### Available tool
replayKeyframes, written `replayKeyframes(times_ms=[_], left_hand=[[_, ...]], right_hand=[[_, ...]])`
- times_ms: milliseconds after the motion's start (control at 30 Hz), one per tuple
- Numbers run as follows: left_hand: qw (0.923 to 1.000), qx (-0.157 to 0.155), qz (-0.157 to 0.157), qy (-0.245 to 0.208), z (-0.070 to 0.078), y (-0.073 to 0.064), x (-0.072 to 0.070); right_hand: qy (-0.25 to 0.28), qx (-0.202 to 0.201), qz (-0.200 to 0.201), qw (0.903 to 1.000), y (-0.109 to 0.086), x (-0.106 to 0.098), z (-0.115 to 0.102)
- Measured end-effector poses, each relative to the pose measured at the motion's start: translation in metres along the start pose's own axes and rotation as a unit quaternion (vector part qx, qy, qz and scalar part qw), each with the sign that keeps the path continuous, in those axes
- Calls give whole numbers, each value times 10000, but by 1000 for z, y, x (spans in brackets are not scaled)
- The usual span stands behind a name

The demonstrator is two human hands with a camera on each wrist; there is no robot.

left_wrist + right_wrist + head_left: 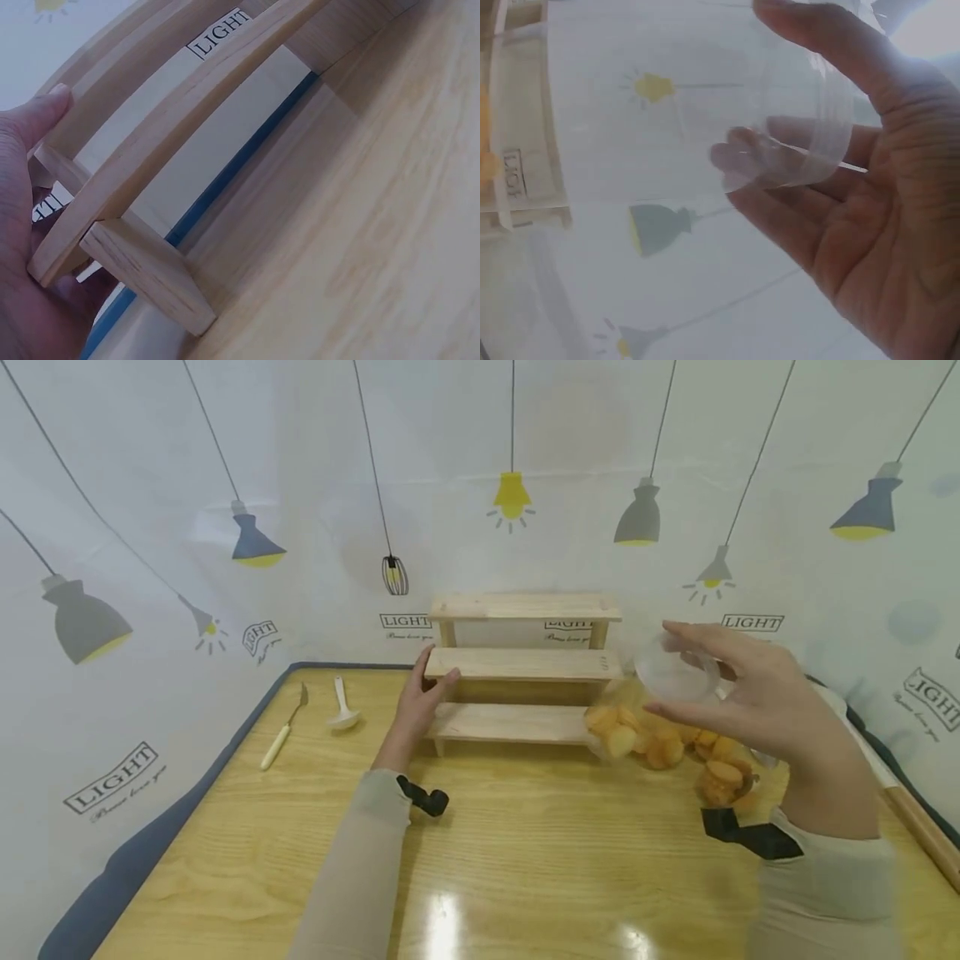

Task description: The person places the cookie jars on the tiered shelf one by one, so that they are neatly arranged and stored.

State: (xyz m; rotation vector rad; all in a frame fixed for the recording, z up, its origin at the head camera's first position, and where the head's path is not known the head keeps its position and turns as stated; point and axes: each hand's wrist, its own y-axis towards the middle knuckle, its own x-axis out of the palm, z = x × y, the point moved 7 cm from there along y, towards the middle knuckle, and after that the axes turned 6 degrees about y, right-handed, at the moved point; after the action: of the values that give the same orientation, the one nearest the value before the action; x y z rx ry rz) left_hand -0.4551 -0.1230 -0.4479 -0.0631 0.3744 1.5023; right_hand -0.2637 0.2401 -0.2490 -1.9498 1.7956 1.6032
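Note:
A three-tier wooden stand (517, 664) stands at the back of the table. My left hand (420, 710) grips its left end, with the thumb over the middle shelf (525, 665); in the left wrist view the hand (30, 225) wraps round the shelf ends. My right hand (765, 685), raised right of the stand, holds a clear plastic container (675, 672) between thumb and fingers. In the right wrist view this container (667, 135) is a see-through cylinder reaching left from the palm. Orange-yellow pieces (663, 747) show below that hand, partly behind its wrist, some within clear plastic.
On the left of the table lie a fork (279, 745) with a cream handle and a small white ladle (343, 718). A long brown and white object (922, 827) lies along the right edge. Behind the table (555, 860) hangs a lamp-printed sheet (315, 460).

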Motion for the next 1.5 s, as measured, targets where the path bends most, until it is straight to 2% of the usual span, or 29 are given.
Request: replayKeyframes(times_ms=[67, 233, 400, 533, 633, 767, 933, 1167, 1333, 1500], left_hand=[[9999, 46, 108, 43, -2, 1, -4], [9995, 158, 278, 83, -8, 3, -8], [9995, 217, 221, 34, -9, 3, -3], [9995, 257, 159, 20, -6, 2, -1], [9999, 115, 19, -27, -1, 1, 1], [9995, 127, -98, -290, 0, 3, 3], [9991, 234, -3, -360, -7, 4, 2], [9995, 34, 142, -292, -11, 3, 1], [9989, 68, 117, -458, -10, 2, 3], [9990, 120, 228, -363, -10, 2, 0]], right_hand=[[45, -293, 291, 9991, 8, 5, -5], [154, -620, 935, 9936, 21, 20, -12], [57, -1063, 1741, 9790, 30, 27, -19], [119, -962, 2285, 9687, 42, 31, -26], [157, -909, 2489, 9641, 53, 35, -29], [227, -1071, 2560, 9605, 74, 42, -31], [206, -1164, 2512, 9607, 102, 53, -29], [110, -784, 2095, 9746, 135, 63, -20], [189, -594, 1787, 9819, 151, 69, -16], [242, -370, 1459, 9883, 171, 73, -18]])
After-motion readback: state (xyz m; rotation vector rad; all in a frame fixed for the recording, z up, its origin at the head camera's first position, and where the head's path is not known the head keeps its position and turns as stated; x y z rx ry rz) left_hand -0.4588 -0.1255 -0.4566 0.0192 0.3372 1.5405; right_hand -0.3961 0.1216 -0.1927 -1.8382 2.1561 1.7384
